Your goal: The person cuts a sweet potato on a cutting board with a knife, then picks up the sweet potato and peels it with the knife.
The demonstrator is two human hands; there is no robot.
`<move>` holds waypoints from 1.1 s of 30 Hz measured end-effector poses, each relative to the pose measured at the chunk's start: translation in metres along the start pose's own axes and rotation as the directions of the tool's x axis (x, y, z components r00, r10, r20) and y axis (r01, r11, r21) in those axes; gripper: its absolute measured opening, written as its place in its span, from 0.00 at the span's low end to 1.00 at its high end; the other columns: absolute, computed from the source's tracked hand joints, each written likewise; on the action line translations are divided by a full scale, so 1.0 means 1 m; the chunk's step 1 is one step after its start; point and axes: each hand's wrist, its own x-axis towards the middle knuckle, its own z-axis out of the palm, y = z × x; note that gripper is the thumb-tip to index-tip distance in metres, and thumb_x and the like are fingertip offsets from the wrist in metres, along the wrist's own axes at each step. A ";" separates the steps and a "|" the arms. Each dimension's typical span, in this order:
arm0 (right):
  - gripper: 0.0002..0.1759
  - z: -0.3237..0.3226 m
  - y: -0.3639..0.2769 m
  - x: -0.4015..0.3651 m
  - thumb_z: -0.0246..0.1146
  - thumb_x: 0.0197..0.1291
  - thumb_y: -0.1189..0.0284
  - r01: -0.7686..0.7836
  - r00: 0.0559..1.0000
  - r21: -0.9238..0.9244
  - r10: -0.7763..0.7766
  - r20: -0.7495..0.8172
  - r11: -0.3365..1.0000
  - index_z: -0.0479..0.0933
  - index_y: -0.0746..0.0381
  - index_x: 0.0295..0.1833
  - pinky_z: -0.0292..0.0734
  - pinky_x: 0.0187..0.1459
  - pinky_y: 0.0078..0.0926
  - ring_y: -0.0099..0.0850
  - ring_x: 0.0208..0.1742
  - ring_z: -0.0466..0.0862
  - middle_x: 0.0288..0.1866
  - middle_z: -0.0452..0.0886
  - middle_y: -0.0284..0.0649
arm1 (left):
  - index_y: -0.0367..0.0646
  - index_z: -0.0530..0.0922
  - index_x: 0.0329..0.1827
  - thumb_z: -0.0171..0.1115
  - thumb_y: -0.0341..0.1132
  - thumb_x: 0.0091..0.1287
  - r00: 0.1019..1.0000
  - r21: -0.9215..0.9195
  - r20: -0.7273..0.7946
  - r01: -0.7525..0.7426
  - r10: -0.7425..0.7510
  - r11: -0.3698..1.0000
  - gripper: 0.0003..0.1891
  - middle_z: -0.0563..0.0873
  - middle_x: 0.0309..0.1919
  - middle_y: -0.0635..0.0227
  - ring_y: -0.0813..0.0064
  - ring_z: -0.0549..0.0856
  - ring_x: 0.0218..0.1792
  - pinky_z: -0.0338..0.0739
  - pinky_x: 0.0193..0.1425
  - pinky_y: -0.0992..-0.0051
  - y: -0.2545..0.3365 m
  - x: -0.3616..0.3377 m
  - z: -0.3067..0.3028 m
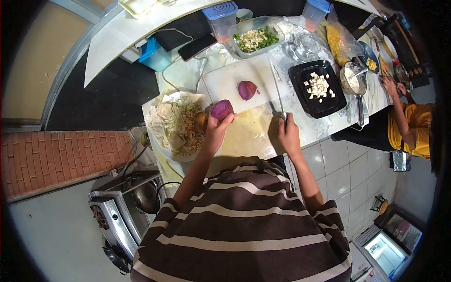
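My left hand is closed around a piece of purple sweet potato, its bright cut face turned up. It is held above the near left corner of the white cutting board. Another purple sweet potato piece lies on the board, with a small scrap beside it. In my right hand is a knife, its blade pointing away from me along the board's right edge. Just left of my left hand is a large plate heaped with shredded vegetables and pale pieces.
Right of the board sits a black tray with white cubes, then a saucepan. A plastic tub of chopped greens stands behind the board. A phone and cable lie back left. At far right, another person works at the counter.
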 end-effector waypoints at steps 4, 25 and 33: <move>0.11 0.002 0.004 0.033 0.56 0.68 0.73 0.106 0.992 -0.286 -0.121 -0.033 0.952 0.67 0.68 0.51 0.80 0.42 0.51 0.56 0.39 0.83 0.43 0.80 0.60 | 0.41 0.68 0.63 0.59 0.25 0.71 0.996 0.084 0.081 0.017 -0.024 0.996 0.19 0.80 0.52 0.67 0.69 0.80 0.56 0.73 0.67 0.63 -0.002 -0.005 -0.003; 0.48 0.033 -0.054 0.130 0.74 0.51 0.63 0.590 0.737 -0.143 -0.457 0.498 0.795 0.59 0.64 0.74 0.65 0.70 0.43 0.49 0.73 0.66 0.69 0.66 0.53 | 0.44 0.63 0.71 0.60 0.33 0.73 0.984 -0.470 -0.145 0.024 -0.104 0.883 0.26 0.76 0.61 0.57 0.55 0.78 0.64 0.70 0.72 0.58 -0.006 -0.040 0.042; 0.33 0.037 -0.046 0.149 0.72 0.58 0.57 0.095 0.749 0.498 -0.392 0.534 0.862 0.72 0.63 0.63 0.78 0.50 0.32 0.38 0.49 0.83 0.51 0.83 0.44 | 0.45 0.66 0.69 0.62 0.34 0.72 0.969 -0.430 -0.212 0.023 -0.125 0.903 0.25 0.79 0.58 0.61 0.57 0.80 0.61 0.73 0.68 0.60 -0.015 -0.041 0.046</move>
